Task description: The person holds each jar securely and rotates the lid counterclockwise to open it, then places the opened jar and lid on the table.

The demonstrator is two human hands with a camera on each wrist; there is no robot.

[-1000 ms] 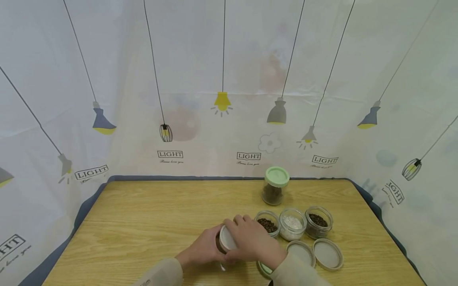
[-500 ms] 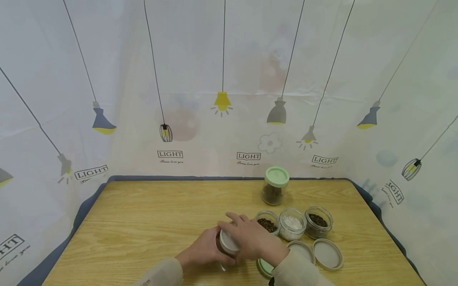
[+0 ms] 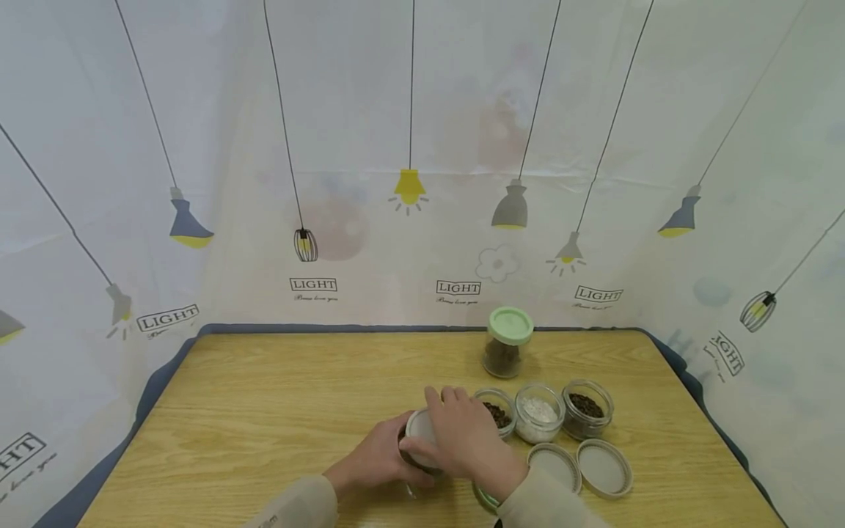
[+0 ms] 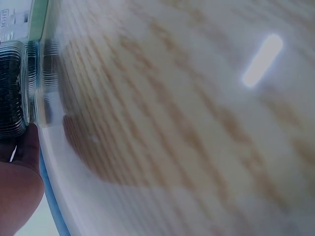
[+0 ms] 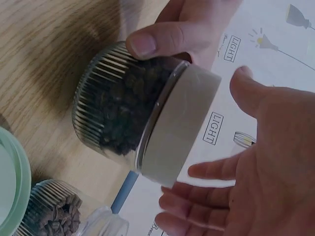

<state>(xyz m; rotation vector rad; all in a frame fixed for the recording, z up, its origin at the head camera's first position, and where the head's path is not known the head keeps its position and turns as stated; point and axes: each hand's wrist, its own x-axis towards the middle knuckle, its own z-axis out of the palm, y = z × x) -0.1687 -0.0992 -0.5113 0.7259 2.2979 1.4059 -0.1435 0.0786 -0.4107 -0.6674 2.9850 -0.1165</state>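
Note:
In the right wrist view, my left hand (image 5: 170,39) grips a ribbed glass jar (image 5: 113,98) of dark pieces, its thumb on the glass. A pale grey lid (image 5: 182,125) sits on the jar's mouth. Beside that lid is my right hand (image 5: 275,157), its thumb standing away and its fingers loosely spread near the rim. From the head view, the right hand (image 3: 465,440) is over the lid and hides part of it. Only part of the left hand (image 4: 19,187) shows at the edge of the left wrist view, against dark-filled ribbed glass.
Right of the hands stand uncovered jars: one of brown pieces (image 3: 496,414), one of white bits (image 3: 538,414), one of dark grains (image 3: 587,411). Two loose lids (image 3: 554,463) (image 3: 605,469) lie before them. A green-lidded jar (image 3: 507,345) stands behind; a green lid (image 5: 19,182) lies nearby.
My right hand has shifted and turned over the lid, its thumb now across the lid in the head view. The left hand keeps its grip on the jar in nearly the same place.

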